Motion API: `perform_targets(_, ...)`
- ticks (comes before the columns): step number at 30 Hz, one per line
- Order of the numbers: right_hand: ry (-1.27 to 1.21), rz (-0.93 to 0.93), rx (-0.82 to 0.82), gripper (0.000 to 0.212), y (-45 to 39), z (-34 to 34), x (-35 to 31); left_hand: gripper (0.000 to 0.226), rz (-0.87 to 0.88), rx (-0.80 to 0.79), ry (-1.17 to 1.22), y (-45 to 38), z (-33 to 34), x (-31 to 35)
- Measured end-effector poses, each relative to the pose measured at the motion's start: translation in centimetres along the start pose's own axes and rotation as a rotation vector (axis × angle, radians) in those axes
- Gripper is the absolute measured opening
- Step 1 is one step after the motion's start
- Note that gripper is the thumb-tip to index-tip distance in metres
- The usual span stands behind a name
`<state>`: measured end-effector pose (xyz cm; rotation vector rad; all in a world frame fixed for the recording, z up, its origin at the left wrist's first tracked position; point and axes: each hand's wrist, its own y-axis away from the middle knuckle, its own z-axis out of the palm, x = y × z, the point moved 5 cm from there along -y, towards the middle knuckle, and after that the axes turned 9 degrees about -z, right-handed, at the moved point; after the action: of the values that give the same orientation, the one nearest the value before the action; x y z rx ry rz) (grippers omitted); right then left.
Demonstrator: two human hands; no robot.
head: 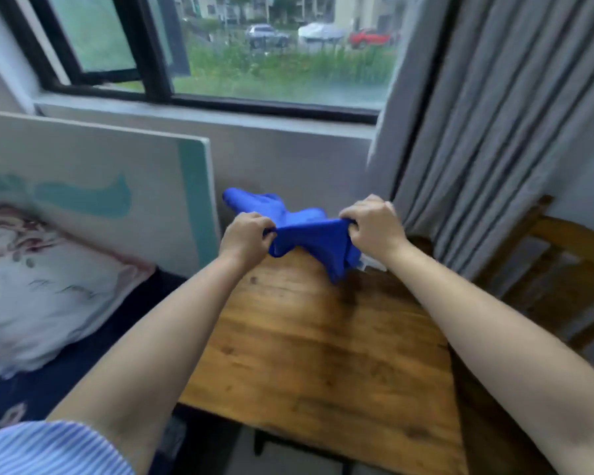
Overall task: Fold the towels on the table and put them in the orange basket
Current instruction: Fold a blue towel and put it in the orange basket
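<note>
Gripping the blue towel [306, 231] bunched between left hand [246, 236] and right hand [374, 226], above the table [323, 354]

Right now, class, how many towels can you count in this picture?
1. The blue towel is held over the far end of the wooden table, gripped by the left hand and right hand. Others may lie out of view.

Floral pillow [45, 289] lying at left on dark bedding [21, 395], against a leaning white-and-teal panel [117, 186]. Grey curtain [494, 132] hanging beside the window [254, 63]; wooden chair [563, 269] at right.
</note>
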<state>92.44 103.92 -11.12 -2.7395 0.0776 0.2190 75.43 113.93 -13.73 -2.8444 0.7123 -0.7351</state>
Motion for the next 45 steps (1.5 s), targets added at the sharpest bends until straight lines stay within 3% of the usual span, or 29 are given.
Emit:
perform_targets(5,-0.170,0.045,-0.589,0.029,5.1,14.5,-4.3,0.027,-0.176,-0.432,-0.290,5.9,8.3,-10.5)
perform_targets(9,-0.322,0.220,-0.783,0.026,8.5,20.9,-4.8,0.033,-0.269,-0.676,-0.295,9.5,12.5,-15.0)
perform_targets(15,-0.319,0.581,-0.741,0.028,8.9,25.0,-0.3,0.035,-0.363,-0.762,-0.266,8.1,15.2,-18.0)
perform_targets(18,-0.336,0.731,-0.721,0.017,8.5,26.6,2.2,0.036,-0.420,-0.752,-0.251,5.2,16.3,-18.5)
perform_targets(27,-0.229,0.936,-0.877,0.037,10.0,32.0,5.1,0.031,-0.612,-0.582,0.070,-4.2,20.4,-19.4)
perform_targets(35,-0.321,1.216,-0.694,0.025,12.8,34.0,1.5,0.043,-0.567,-0.484,-0.099,-9.7,23.8,-24.5)
perform_targets(38,-0.348,1.339,-0.607,0.020,13.3,34.3,-0.4,0.037,-0.587,-0.435,-0.106,-11.3,24.7,-26.3)
perform_targets(42,-0.337,1.445,-0.566,0.028,13.6,33.8,-1.9,0.039,-0.734,-0.554,-0.058,-11.5,26.6,-27.8)
perform_targets(45,-0.342,1.494,-0.523,0.033,13.5,34.5,-3.5,0.036,-0.718,-0.576,0.020,-11.6,27.3,-28.2)
